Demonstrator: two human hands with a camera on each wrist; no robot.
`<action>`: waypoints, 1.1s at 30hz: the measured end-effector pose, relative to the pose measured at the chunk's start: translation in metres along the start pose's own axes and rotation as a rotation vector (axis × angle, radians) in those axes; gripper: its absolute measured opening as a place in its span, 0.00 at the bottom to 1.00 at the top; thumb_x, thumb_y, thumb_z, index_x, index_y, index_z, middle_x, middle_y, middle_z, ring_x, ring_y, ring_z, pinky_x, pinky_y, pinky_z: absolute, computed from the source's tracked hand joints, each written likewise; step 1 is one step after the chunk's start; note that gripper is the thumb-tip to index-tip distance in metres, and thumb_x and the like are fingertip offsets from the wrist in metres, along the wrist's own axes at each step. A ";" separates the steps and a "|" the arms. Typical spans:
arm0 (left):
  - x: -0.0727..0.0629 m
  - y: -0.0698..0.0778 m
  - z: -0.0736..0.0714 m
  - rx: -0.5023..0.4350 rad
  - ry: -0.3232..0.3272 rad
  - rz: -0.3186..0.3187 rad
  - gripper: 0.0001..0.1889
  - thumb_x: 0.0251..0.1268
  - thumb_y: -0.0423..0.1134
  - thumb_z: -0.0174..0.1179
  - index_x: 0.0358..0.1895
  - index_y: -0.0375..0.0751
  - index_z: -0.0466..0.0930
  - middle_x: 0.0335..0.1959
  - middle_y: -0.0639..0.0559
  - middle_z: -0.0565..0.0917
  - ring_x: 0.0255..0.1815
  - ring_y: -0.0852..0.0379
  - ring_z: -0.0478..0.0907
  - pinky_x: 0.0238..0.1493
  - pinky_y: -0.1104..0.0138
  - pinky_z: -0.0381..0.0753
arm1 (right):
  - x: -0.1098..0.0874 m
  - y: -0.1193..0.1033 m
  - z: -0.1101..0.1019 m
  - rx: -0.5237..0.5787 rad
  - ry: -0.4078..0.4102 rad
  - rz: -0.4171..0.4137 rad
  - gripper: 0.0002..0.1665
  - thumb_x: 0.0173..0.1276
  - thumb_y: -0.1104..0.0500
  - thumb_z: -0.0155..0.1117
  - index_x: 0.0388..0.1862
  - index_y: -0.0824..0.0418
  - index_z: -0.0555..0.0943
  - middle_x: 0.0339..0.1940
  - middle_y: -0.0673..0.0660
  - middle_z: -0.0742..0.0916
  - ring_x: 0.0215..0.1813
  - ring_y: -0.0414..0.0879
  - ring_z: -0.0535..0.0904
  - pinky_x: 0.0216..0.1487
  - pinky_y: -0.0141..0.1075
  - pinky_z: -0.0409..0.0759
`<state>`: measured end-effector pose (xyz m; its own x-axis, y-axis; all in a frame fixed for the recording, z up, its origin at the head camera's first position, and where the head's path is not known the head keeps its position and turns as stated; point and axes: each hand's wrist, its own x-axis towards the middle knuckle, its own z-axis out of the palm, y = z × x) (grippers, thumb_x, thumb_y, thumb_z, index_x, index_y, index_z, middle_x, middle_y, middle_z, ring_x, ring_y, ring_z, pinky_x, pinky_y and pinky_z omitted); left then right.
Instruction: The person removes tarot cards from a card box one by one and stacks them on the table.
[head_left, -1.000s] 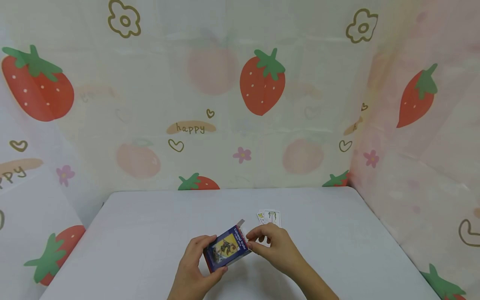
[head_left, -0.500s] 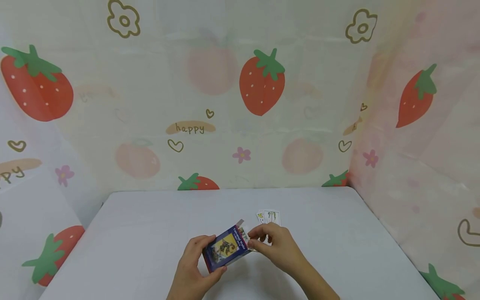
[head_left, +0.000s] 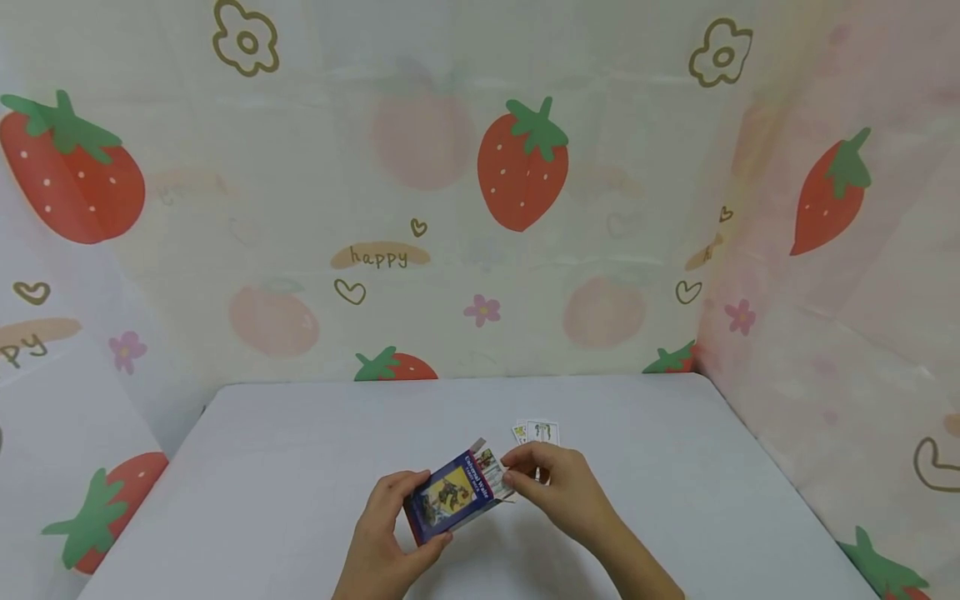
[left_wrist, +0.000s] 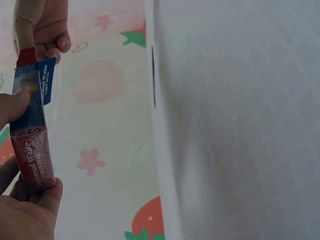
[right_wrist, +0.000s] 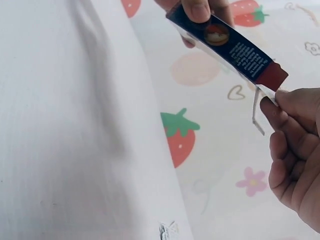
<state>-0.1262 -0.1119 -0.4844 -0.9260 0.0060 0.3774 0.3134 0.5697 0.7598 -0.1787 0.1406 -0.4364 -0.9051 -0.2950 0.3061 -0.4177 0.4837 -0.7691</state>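
Observation:
A blue and red tarot card box, labelled "Universal Waite", is tilted above the table, its open end toward the right. My left hand grips the box by its sides, thumb on the near edge and fingers on the far one. From the open end sticks out a stack of cards, which my right hand pinches between thumb and index finger. In the right wrist view, a red side flap stands out beside the right fingertips. The lid flap hangs open in the left wrist view.
A few loose cards lie on the white table just beyond my right hand, partly hidden by it. Behind and at both sides hangs a strawberry-print curtain.
My right hand has shifted slightly right, away from the box, and more of the card stack now shows out of the open end. The left hand and box have barely moved.

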 end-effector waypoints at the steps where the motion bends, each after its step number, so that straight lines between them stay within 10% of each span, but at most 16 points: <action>1: 0.000 0.000 0.000 0.002 0.001 0.001 0.41 0.44 0.40 0.84 0.67 0.54 0.76 0.61 0.62 0.74 0.56 0.63 0.73 0.58 0.62 0.82 | 0.000 0.000 0.000 0.005 0.004 -0.004 0.06 0.67 0.53 0.74 0.41 0.49 0.88 0.31 0.40 0.88 0.33 0.37 0.79 0.36 0.31 0.77; 33: 0.000 -0.003 0.000 -0.005 0.018 0.038 0.41 0.44 0.40 0.84 0.66 0.54 0.76 0.61 0.62 0.74 0.55 0.64 0.73 0.55 0.63 0.82 | 0.003 0.005 -0.021 0.044 0.113 -0.020 0.07 0.65 0.59 0.75 0.41 0.48 0.88 0.29 0.43 0.88 0.31 0.39 0.77 0.34 0.32 0.76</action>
<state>-0.1270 -0.1132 -0.4871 -0.9096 0.0121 0.4154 0.3490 0.5649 0.7477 -0.1857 0.1595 -0.4275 -0.9010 -0.2077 0.3809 -0.4338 0.4418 -0.7853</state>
